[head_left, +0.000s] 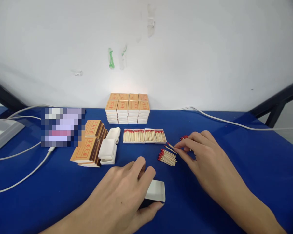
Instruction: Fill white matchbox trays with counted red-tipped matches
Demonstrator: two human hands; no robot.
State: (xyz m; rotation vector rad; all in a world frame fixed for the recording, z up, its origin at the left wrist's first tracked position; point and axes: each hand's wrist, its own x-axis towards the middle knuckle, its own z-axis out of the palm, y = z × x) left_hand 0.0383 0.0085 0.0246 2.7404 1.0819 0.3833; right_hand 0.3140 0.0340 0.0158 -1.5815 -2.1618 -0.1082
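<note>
My left hand grips an empty white matchbox tray at its left side and near edge, partly covering it. My right hand is closed in a pinch at the tail ends of a few red-tipped matches; exactly how many it holds I cannot tell. Just below those fingertips lies a loose pile of matches. More match heads show behind the right fingers, mostly hidden by them. Beyond both hands, several trays filled with matches sit side by side in a row.
Stacked orange-topped matchboxes stand against the wall. At left are orange matchbox sleeves and white empty trays. A blurred-out object and white cables lie farther left on the blue table.
</note>
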